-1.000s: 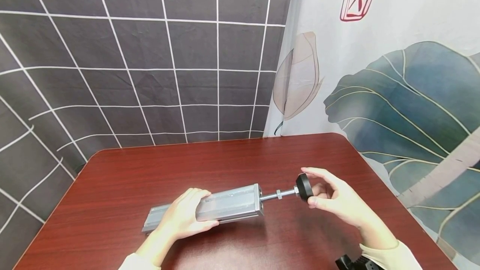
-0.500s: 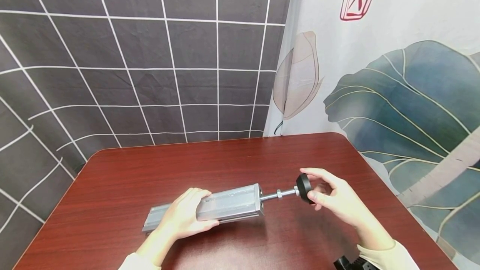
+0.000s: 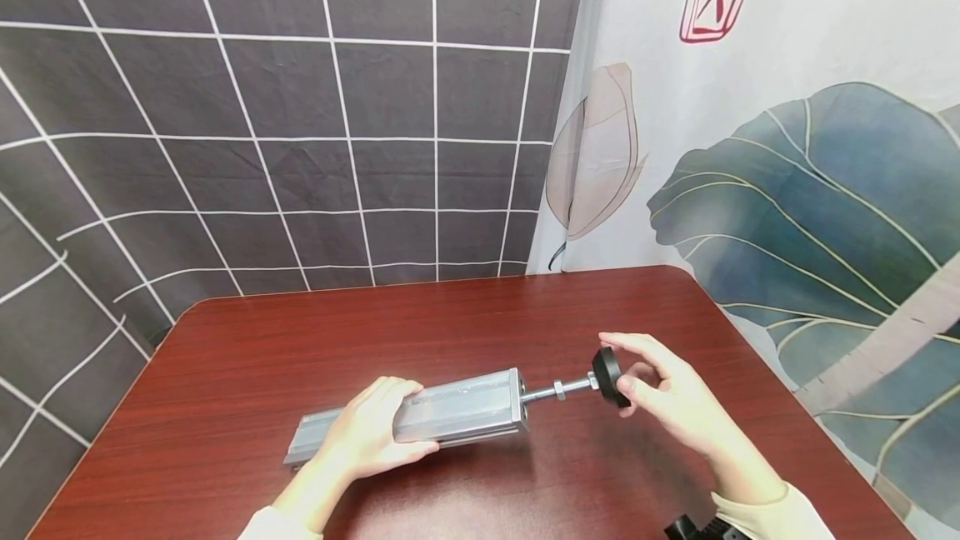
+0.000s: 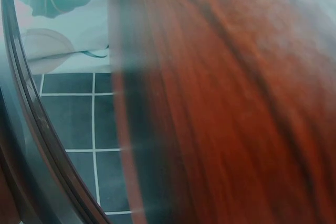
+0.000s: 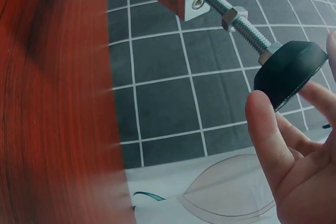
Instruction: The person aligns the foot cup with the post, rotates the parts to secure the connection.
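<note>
In the head view, my left hand [image 3: 375,427] grips a long aluminum profile [image 3: 468,407] from above, thumb along its near side. A threaded rod [image 3: 576,386] sticks out of the profile's right end plate and carries a hex nut [image 5: 234,18] partway along. At the rod's outer end is a round black leveling foot [image 3: 609,375]. My right hand [image 3: 663,390] holds that foot by its edge, thumb on the near side and fingers on the far side. The right wrist view shows the thumb against the foot's rim, with a second nut [image 5: 270,54] at its neck.
Underneath is a reddish-brown wooden table [image 3: 300,348]. Behind it hangs a dark grey curtain [image 3: 390,107] with white grid lines, and a white leaf-patterned curtain [image 3: 645,7] hangs at the right. Part of a black device [image 3: 705,528] shows near the right wrist.
My right thumb has shifted upward along the black foot's edge, and the right hand has moved slightly left. The left hand and the profile stay in place.
</note>
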`<move>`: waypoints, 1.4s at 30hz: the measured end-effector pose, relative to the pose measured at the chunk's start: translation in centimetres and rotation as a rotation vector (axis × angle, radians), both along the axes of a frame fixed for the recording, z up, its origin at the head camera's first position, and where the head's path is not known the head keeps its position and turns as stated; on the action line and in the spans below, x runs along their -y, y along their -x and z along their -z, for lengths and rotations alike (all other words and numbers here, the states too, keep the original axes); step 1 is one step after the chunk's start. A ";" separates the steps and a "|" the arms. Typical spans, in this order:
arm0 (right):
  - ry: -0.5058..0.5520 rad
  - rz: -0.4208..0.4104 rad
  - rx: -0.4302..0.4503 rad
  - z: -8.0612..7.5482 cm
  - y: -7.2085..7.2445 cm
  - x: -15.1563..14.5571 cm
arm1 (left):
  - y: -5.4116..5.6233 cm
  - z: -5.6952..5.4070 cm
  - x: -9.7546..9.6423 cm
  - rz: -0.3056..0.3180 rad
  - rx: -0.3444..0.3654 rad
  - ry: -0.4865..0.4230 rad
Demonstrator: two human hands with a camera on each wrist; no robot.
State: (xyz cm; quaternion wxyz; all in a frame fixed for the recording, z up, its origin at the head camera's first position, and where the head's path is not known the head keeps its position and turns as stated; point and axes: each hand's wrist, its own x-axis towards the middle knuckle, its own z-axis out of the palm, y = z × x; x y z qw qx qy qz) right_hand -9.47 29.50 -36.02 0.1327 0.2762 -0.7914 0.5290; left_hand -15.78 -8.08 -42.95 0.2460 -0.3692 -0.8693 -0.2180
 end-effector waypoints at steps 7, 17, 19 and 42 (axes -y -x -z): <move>0.024 -0.140 0.044 -0.4 -0.2 -0.9 | 0.3 0.3 0.0 -0.004 0.000 0.003; -0.026 -0.238 0.147 -0.4 -0.3 -1.2 | 0.4 0.4 0.1 -0.003 0.004 -0.003; -0.044 -0.213 0.134 -0.4 -0.3 -1.2 | 0.4 0.5 0.1 -0.004 0.010 -0.001; -0.095 0.027 0.129 -0.3 -0.2 -0.9 | 0.3 0.5 0.1 0.006 0.019 0.003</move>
